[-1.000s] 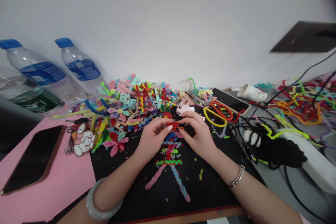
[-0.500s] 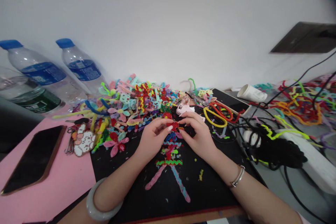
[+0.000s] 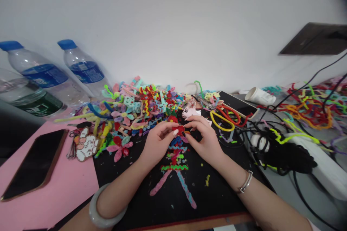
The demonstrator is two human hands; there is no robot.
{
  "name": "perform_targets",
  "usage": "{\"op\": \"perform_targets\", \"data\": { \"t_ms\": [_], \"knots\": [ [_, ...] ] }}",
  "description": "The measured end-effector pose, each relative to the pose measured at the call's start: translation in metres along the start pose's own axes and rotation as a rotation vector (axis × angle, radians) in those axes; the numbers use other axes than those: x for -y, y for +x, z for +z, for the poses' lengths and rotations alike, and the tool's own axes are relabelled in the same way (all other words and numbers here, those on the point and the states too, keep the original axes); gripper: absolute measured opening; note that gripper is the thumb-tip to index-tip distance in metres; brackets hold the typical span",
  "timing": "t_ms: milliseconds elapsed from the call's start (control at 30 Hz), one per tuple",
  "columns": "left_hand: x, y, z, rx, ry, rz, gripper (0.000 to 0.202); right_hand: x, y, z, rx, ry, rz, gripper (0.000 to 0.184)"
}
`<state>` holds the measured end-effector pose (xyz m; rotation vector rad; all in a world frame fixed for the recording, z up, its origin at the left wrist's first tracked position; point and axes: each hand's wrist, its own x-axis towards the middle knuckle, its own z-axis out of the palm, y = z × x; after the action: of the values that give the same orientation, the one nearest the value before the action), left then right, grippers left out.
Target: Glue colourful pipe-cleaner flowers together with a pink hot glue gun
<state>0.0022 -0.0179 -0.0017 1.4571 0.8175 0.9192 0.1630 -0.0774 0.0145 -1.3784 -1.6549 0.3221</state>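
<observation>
My left hand (image 3: 159, 140) pinches a small red pipe-cleaner piece (image 3: 177, 132) between thumb and fingertips. From the other side, my right hand (image 3: 204, 139) grips the same piece with thumb and forefinger; its exact shape is partly covered by the fingers. Below both hands, more pipe-cleaner pieces lie in a column on the black mat (image 3: 130, 187): blue bits, wavy strips, a bright green zigzag strip (image 3: 175, 168), then a pink strip (image 3: 159, 183) and a blue-and-pink strip (image 3: 186, 189) slanting apart. A red flower-like piece (image 3: 172, 119) sits just beyond my fingertips.
Behind the hands spreads a heap of colourful pipe-cleaner pieces (image 3: 151, 97). Yellow-handled scissors (image 3: 222, 122), a phone (image 3: 238, 104) and a paper cup (image 3: 260, 96) lie to the right, near black cables (image 3: 290, 160). Bottles (image 3: 86, 72) and another phone (image 3: 35, 164) are left.
</observation>
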Motion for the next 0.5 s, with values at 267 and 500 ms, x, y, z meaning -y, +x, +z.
{"op": "perform_targets", "data": {
  "t_ms": [267, 500],
  "knots": [
    [-0.0017, -0.0003, 0.0009, -0.007, -0.029, -0.026, 0.019, 0.0002, -0.0003, 0.0004, 0.0, 0.014, -0.002, 0.024],
    [-0.0041, 0.0006, 0.0027, -0.013, -0.092, -0.033, 0.023, 0.0007, 0.0, 0.0002, -0.001, 0.013, -0.004, 0.025]
  ]
}}
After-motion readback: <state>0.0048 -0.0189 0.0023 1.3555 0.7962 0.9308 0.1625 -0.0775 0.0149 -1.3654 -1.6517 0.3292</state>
